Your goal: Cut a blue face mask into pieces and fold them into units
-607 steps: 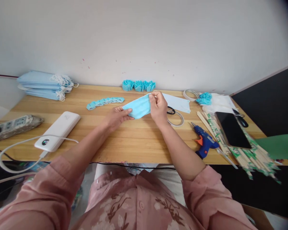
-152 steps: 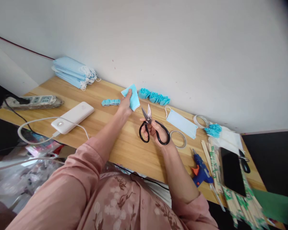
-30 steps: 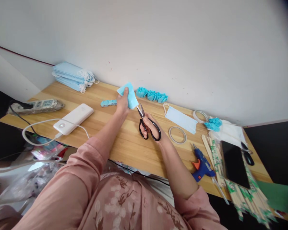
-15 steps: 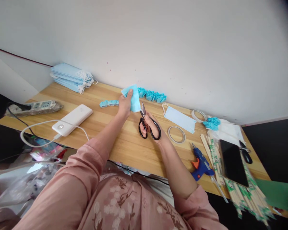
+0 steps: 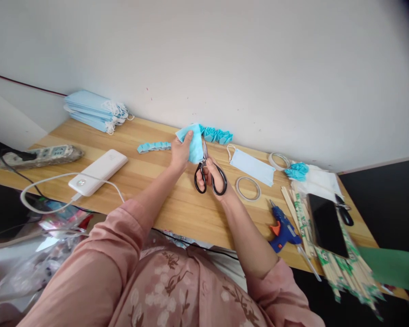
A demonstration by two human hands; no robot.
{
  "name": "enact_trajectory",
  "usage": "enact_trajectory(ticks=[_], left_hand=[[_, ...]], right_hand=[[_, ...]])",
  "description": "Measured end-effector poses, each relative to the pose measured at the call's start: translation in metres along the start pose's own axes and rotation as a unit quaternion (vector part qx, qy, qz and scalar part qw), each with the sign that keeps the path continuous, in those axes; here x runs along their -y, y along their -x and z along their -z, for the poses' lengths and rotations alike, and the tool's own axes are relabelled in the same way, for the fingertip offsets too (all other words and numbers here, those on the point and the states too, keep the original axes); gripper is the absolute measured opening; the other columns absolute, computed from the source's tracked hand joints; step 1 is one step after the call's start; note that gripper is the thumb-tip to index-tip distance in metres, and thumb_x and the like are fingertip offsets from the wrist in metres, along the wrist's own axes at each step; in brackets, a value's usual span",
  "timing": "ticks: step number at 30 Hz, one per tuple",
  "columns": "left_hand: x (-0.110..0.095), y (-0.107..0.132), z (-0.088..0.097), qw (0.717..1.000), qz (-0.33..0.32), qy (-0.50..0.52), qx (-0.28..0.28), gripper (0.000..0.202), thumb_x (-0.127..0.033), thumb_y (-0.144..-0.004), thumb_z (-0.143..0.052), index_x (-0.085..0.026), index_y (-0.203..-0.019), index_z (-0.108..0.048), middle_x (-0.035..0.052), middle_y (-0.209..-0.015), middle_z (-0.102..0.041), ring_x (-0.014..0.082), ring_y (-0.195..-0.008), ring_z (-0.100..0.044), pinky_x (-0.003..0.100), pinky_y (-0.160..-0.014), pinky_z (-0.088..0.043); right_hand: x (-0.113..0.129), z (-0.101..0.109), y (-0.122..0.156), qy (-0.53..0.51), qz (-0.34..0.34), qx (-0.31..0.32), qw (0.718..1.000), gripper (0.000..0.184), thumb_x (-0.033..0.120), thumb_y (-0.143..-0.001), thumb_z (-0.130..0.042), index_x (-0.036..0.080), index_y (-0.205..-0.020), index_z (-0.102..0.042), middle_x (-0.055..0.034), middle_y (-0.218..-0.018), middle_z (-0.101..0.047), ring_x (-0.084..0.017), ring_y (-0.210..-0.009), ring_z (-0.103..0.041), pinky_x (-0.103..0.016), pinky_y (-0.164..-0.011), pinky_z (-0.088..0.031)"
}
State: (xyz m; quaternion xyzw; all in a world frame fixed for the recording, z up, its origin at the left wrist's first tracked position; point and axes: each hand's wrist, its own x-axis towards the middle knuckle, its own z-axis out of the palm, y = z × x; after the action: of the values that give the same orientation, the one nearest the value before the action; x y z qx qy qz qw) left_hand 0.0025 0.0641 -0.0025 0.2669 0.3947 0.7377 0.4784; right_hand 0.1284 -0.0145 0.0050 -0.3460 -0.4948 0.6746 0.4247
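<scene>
My left hand (image 5: 182,151) pinches a piece of light blue mask fabric (image 5: 195,147), thumb on top, above the wooden table. In my right hand (image 5: 215,179) are black-handled scissors (image 5: 204,160), fingers through the loops, blades pointing away from me at the fabric's right edge. Whether the blades are cutting into it I cannot tell. Behind the fabric, by the wall, lies a row of gathered blue rosettes (image 5: 218,135). A pleated blue strip (image 5: 153,146) rests left of my left hand. To the right of the scissors lies a flat face mask (image 5: 252,165) with a white ear loop.
A stack of masks (image 5: 93,111), power strip (image 5: 44,156) and white power bank (image 5: 98,172) occupy the left side. At right are tape rolls (image 5: 248,189), a blue glue gun (image 5: 283,227), a phone (image 5: 327,225) on wrapped chopsticks (image 5: 344,274), and a blue rosette (image 5: 297,171).
The scissors have moved up along the fabric's right edge, their blades closer together. The fabric sits slightly lower and to the right. The whole view has shifted a little.
</scene>
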Motion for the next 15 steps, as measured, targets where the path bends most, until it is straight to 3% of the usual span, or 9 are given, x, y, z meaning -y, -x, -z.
enact_trajectory(ticks=[9,15], left_hand=[[-0.0034,0.0049,-0.0040,1.000,0.003,-0.002,-0.028,0.033,-0.046,-0.075,-0.078,-0.017,-0.074,-0.062,-0.0022,-0.065,-0.058,0.0111,-0.062,-0.055,0.023,-0.061,-0.043],[-0.0016,0.0041,-0.0039,1.000,0.003,0.004,-0.014,0.038,-0.049,-0.073,-0.079,-0.016,-0.073,-0.059,-0.0025,-0.062,-0.057,0.0096,-0.057,-0.051,0.022,-0.057,-0.043]], right_hand=[[-0.0045,-0.0078,-0.0001,-0.030,0.050,-0.030,0.998,0.062,0.064,-0.084,-0.060,0.023,-0.129,-0.048,0.0078,-0.059,-0.052,-0.009,-0.041,-0.043,-0.020,-0.036,-0.039],[-0.0032,-0.0098,0.0007,-0.031,0.036,-0.048,0.998,0.068,0.065,-0.080,-0.064,0.022,-0.131,-0.050,0.0087,-0.054,-0.050,-0.008,-0.038,-0.040,-0.021,-0.036,-0.038]])
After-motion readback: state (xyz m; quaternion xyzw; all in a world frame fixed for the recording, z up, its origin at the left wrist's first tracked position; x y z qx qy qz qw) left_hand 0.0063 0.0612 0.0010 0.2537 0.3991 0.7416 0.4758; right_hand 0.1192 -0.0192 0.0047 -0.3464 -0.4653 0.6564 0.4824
